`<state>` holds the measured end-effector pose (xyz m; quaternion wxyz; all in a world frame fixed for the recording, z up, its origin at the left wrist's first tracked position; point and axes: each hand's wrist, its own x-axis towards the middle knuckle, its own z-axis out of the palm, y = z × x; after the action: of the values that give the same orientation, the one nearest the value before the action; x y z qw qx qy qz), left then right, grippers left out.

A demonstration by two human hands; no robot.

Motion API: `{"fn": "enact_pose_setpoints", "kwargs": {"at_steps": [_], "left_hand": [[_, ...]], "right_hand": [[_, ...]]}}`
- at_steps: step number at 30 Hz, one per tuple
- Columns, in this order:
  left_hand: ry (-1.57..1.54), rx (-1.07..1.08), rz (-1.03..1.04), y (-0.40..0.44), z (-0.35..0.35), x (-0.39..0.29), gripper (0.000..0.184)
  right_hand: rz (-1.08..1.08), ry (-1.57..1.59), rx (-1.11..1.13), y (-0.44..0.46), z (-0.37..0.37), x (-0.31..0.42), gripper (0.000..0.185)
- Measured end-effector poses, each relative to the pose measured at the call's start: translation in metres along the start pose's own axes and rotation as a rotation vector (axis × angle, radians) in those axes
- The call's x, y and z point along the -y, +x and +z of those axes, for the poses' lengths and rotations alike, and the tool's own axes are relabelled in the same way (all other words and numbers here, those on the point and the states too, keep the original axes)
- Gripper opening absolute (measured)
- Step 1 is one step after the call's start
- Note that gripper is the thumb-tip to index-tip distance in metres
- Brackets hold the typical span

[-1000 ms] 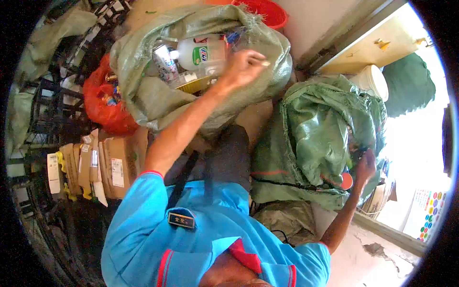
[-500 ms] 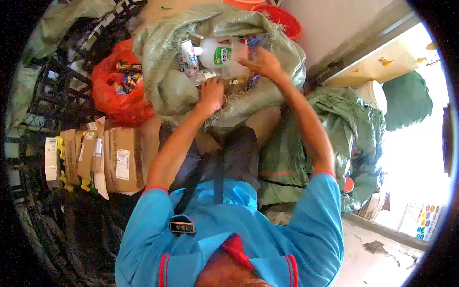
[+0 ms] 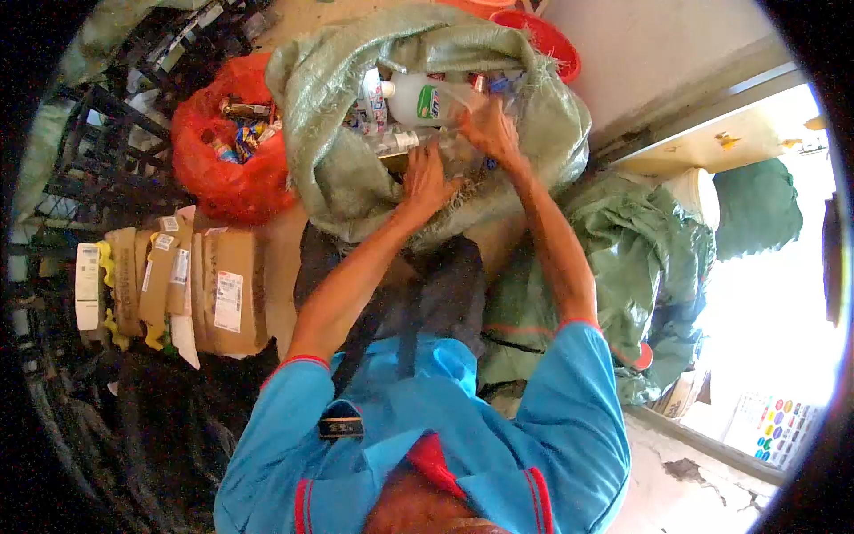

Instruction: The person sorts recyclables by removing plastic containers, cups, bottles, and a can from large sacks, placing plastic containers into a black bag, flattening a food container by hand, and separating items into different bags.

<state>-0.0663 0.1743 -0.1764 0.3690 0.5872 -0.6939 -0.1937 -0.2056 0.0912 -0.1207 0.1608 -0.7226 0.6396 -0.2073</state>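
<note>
Right hand has moved into the frayed woven sack.

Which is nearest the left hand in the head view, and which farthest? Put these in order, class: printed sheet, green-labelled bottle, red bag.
From the left hand:
1. Green-labelled bottle: just ahead, inside the open sack.
2. Red bag: off to the left.
3. Printed sheet: far lower right.

Sack open from above. Obstructions: jug toward far edge, left hand at near edge, right hand toward right; red bag outside left edge.
</note>
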Motion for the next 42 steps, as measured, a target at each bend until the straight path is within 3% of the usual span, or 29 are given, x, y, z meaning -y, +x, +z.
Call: {"fn": "enact_pose_setpoints", "kwargs": {"at_steps": [3, 5, 7, 8, 10, 11, 12, 13, 16, 18, 19, 21, 23, 25, 29, 31, 37, 38, 39, 41, 42], "left_hand": [[-0.087, -0.027, 0.017, 0.007, 0.01, 0.001, 0.059], [-0.1, 0.003, 0.078, 0.005, 0.007, 0.0, 0.051], [-0.152, 0.328, -0.084, 0.0, -0.004, -0.004, 0.038], [-0.152, 0.334, -0.083, -0.008, -0.002, 0.0, 0.038], [-0.096, 0.243, 0.21, -0.026, -0.003, 0.013, 0.034], [-0.099, 0.247, 0.214, -0.028, -0.009, 0.015, 0.034], [-0.112, 0.203, 0.368, -0.031, -0.014, 0.018, 0.034], [-0.125, 0.156, 0.522, -0.034, -0.021, 0.017, 0.034], [-0.067, 0.165, 0.65, -0.036, -0.047, 0.007, 0.032], [-0.023, 0.12, 0.708, -0.035, -0.056, 0.004, 0.032], [0.02, 0.074, 0.756, -0.037, -0.059, 0.005, 0.032], [0.052, 0.096, 0.785, -0.039, -0.06, 0.014, 0.032], [0.085, 0.111, 0.816, -0.04, -0.061, 0.015, 0.032], [0.137, 0.066, 0.781, -0.045, -0.064, 0.012, 0.03], [0.186, 0.014, 0.763, -0.05, -0.06, 0.017, 0.027], [0.19, -0.062, 0.739, -0.053, -0.058, 0.022, 0.025], [0.059, -0.191, 0.783, -0.054, -0.076, 0.044, 0.022], [0.06, -0.193, 0.783, -0.053, -0.081, 0.042, 0.022], [0.027, -0.142, 0.778, -0.051, -0.087, 0.039, 0.023], [-0.009, -0.092, 0.773, -0.051, -0.09, 0.037, 0.024], [-0.17, 0.064, 0.656, -0.053, -0.09, 0.035, 0.024]], "right_hand": [[-0.025, 0.127, -0.125, -0.016, 0.009, -0.027, 0.075], [0.106, 0.217, -0.135, -0.038, -0.004, -0.022, 0.074], [0.11, 0.218, -0.188, -0.047, -0.005, -0.037, 0.07], [0.114, 0.219, -0.246, -0.051, -0.005, -0.05, 0.066], [0.147, 0.216, -0.223, -0.053, -0.006, -0.089, 0.061], [0.165, 0.213, -0.203, -0.053, -0.01, -0.095, 0.056], [0.067, 0.243, -0.339, -0.062, -0.011, -0.101, 0.048], [0.075, 0.241, -0.334, -0.071, -0.02, -0.093, 0.048], [0.254, 0.464, -0.221, -0.079, -0.035, -0.082, 0.053], [0.097, 0.181, -0.414, -0.075, -0.022, -0.107, 0.043], [0.1, 0.184, -0.413, -0.078, -0.025, -0.104, 0.043], [0.494, 0.828, -0.282, -0.081, -0.045, -0.079, 0.039], [0.557, 0.984, -0.359, -0.086, -0.051, -0.048, 0.034], [0.497, 1.13, -0.206, -0.08, -0.037, -0.055, 0.039], [0.55, 1.001, 0.162, -0.097, -0.017, -0.021, 0.046], [0.619, 0.966, 0.193, -0.097, -0.016, -0.024, 0.045], [0.428, 1.005, 0.258, -0.095, -0.051, -0.056, 0.043], [0.324, 0.826, 0.364, -0.095, -0.064, -0.05, 0.042], [0.218, 0.643, 0.462, -0.093, -0.074, -0.043, 0.041], [0.268, 0.622, 0.545, -0.091, -0.071, -0.031, 0.038], [0.195, 0.615, 0.554, -0.091, -0.064, -0.028, 0.037]]}}
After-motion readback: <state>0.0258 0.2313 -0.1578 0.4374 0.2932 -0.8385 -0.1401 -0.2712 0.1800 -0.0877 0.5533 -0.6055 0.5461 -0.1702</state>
